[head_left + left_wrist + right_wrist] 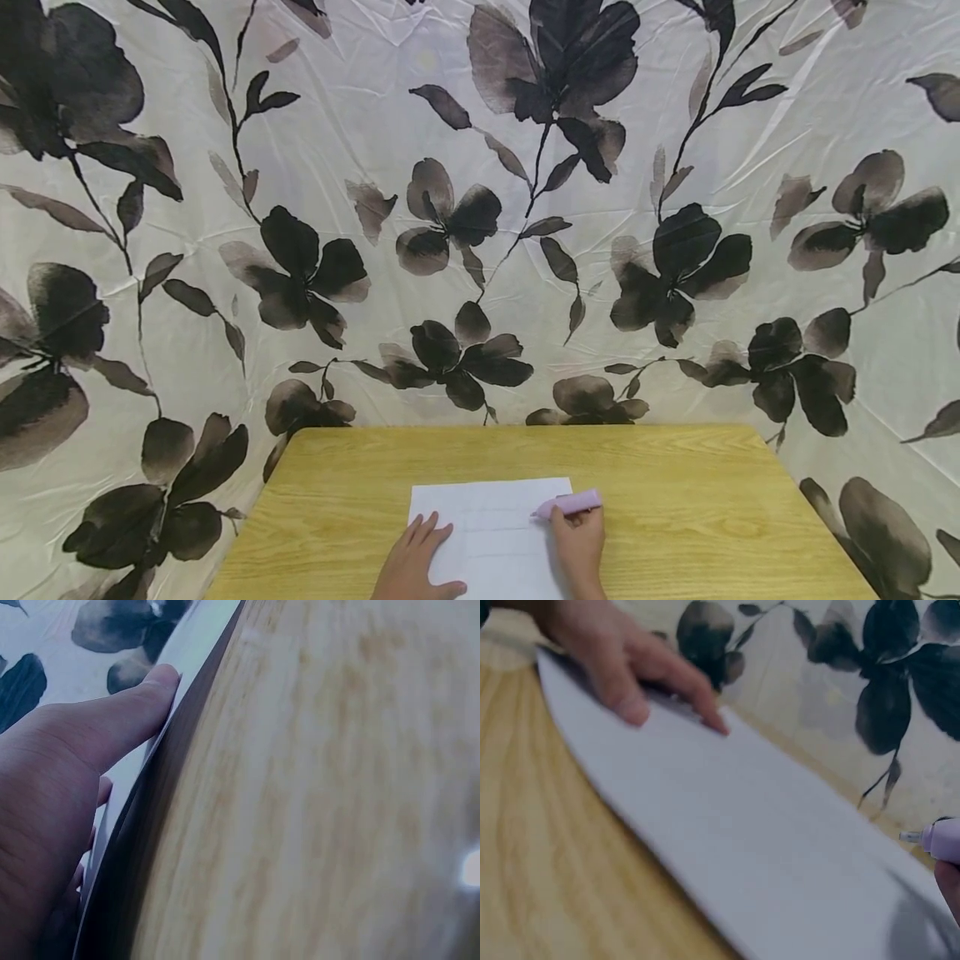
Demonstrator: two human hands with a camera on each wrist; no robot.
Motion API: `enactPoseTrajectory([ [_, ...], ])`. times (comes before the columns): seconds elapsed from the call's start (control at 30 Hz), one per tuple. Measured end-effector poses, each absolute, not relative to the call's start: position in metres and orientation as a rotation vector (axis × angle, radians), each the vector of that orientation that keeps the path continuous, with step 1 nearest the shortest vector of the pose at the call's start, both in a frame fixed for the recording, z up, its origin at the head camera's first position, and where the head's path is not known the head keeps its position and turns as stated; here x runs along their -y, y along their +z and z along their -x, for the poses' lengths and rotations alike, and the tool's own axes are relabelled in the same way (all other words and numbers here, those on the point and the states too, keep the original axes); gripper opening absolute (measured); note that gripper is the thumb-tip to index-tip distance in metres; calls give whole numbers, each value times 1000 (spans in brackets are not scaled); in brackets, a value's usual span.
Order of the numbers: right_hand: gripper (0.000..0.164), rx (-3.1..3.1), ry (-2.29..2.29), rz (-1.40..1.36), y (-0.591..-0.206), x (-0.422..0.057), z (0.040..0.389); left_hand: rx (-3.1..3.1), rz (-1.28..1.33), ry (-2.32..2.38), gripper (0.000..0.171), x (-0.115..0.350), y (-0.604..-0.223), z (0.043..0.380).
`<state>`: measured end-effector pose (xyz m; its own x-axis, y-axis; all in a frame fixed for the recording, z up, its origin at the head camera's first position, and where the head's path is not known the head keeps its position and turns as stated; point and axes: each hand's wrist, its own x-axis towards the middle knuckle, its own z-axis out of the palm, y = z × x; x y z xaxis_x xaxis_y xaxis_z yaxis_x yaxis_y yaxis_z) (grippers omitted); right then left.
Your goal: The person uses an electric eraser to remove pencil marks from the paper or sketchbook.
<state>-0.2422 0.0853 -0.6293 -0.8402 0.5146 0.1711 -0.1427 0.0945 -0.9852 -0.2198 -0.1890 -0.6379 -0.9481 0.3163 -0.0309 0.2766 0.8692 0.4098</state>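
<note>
Flanking paper [501,542] at L/R edges, hands [415,562] [582,543] have table [697,517] rm either side.

A white sheet of paper [495,542] lies on the wooden table [675,500], faint lines running across it, its near edge lifted off the wood, and the left hand [416,562] spread over it at nine o'clock. Over at the sheet's two o'clock I see a chunky lilac pen [572,503], pinched in the right hand [581,546], lying almost level, its narrow greyish tip aimed toward nine.
</note>
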Motion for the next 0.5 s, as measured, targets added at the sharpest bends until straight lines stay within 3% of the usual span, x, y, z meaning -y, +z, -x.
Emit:
enactPoseTrajectory([
  [0.5,37,2041,1689,344,-641,-77,237,-2942,-459,630,100,194,-638,219],
])
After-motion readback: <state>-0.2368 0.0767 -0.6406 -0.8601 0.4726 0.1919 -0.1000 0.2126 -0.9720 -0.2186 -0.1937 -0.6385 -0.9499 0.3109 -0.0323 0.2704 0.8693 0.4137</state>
